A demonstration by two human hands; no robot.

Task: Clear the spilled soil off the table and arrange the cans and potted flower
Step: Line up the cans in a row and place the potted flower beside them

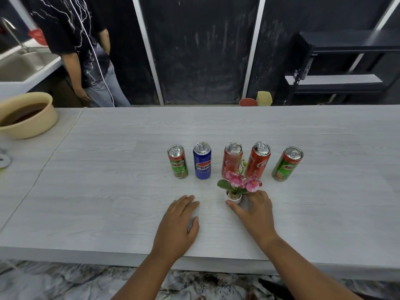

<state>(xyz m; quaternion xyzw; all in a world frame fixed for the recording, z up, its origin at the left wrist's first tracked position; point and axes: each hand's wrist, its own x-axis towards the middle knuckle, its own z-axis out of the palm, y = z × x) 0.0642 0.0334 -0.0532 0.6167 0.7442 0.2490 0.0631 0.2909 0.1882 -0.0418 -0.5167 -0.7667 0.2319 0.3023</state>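
Here the potted flower (pixel 234 197) stands upright, just in front of the row of cans (pixel 232 158); the right hand (pixel 255 211) cups its pot, the left hand (pixel 179 221) rests flat on the tabletop (pixel 108 191) alongside

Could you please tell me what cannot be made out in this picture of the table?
Head view: the right hand hides the right side of the white pot.
Head view: the pink flowers hide the lower label of the middle red can.
Head view: the left edge cuts off the beige basin; its dark contents are unidentifiable.
Head view: any fine soil left on the table is too small to tell.
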